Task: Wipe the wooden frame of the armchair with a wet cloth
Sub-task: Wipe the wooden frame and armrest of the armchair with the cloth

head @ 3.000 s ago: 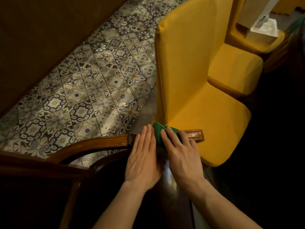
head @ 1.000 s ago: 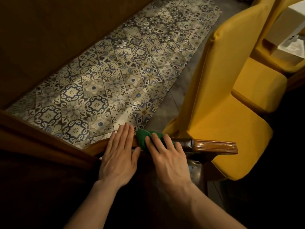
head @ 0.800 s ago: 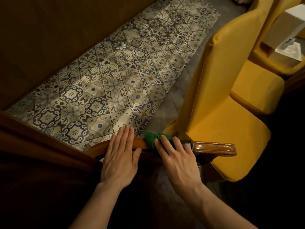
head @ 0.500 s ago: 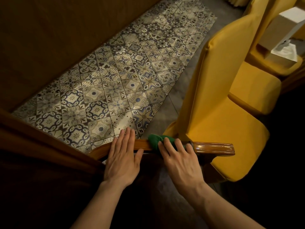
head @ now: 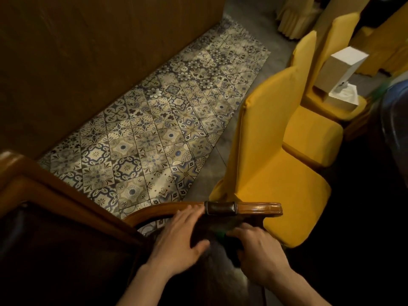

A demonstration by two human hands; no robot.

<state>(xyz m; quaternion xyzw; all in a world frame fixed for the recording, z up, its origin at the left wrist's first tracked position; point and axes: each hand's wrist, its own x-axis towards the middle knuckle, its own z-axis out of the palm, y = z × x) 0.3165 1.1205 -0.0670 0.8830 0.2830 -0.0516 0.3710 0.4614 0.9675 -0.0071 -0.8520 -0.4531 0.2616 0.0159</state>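
Note:
The armchair's glossy wooden armrest runs left to right at the lower middle, with a dark leather pad on top. My left hand lies flat, fingertips touching the armrest just left of the pad. My right hand is curled below the armrest, over the dark seat, holding the green cloth; only a small green corner shows past the fingers. The cloth is off the wood. The chair's wooden back rail crosses the lower left.
Yellow-covered chairs stand close to the right of the armrest, one bearing a white tissue box. Patterned tile floor lies beyond the armrest, bounded by a brown wall at the left.
My right hand has pulled the green cloth off the top of the armrest and down toward the seat, closing around it. My left hand stays by the armrest.

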